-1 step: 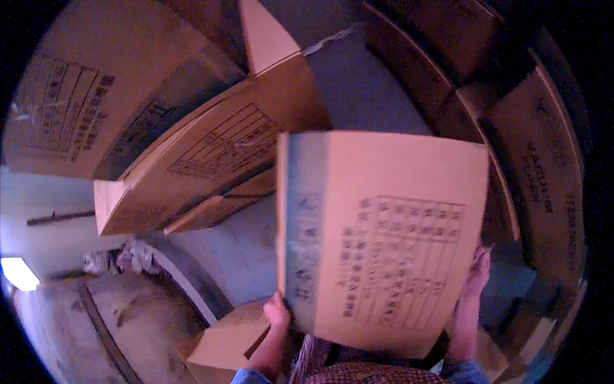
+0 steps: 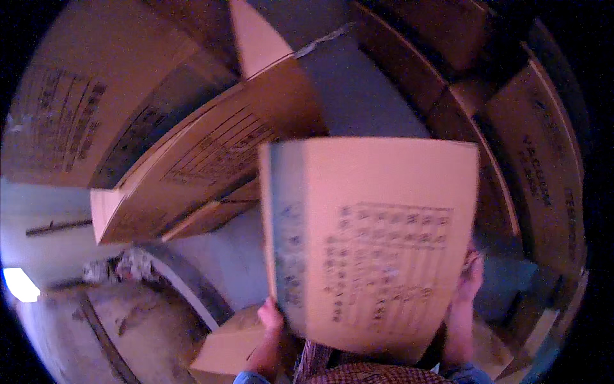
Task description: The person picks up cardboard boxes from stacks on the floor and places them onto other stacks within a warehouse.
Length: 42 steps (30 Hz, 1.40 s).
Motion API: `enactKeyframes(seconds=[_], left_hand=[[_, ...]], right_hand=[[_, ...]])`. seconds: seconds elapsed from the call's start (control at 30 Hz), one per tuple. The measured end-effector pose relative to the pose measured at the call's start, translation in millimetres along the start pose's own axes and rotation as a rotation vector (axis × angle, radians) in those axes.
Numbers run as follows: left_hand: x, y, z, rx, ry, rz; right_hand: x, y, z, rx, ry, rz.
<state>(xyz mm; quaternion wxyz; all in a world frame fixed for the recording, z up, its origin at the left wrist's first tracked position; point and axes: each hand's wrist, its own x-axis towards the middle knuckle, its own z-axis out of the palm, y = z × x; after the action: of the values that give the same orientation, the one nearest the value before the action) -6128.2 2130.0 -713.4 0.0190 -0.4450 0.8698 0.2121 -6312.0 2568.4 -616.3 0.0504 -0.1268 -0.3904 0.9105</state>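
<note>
A tan cardboard box point(image 2: 396, 169) is held up before my body, its printed face showing with a table of dark lettering and a strip of wide tape along the left side. My left hand point(image 2: 270, 315) grips its lower left edge, the thumb side showing and the other fingers hidden behind. At the lower right edge is my right hand point(image 2: 470, 278), closed against the side with its fingers partly hidden by the cardboard. Both forearms come up from the lower edge, in blue sleeves.
Large cardboard boxes point(image 2: 217, 141) stand to the left and far left. More dark boxes point(image 2: 537, 153) line the right. Another carton point(image 2: 233, 345) lies low beside my left forearm. A grey surface point(image 2: 358, 83) stretches beyond the held box, and a bright light point(image 2: 20, 285) shows at far left.
The held box and both hands have shifted a little left and slightly down in the view. The grip looks the same.
</note>
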Motion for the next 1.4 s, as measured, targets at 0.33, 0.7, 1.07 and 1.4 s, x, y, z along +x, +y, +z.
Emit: enactKeyframes(seconds=[0.33,0.7,1.07,1.4], left_hand=[[-43,-9,84,-0.938,-0.204,-0.489],[-195,116,182,-0.940,-0.262,-0.446],[-345,264,302,-0.949,-0.419,-0.427],[-449,428,404,-1.028,-0.737,-0.389]], right_hand=[[-26,-65,-28,-0.367,-0.322,-0.259],[148,-49,-582,-0.736,0.494,0.210],[210,-146,-814,-0.361,0.708,0.377],[266,-482,-895,-0.713,0.583,0.079]])
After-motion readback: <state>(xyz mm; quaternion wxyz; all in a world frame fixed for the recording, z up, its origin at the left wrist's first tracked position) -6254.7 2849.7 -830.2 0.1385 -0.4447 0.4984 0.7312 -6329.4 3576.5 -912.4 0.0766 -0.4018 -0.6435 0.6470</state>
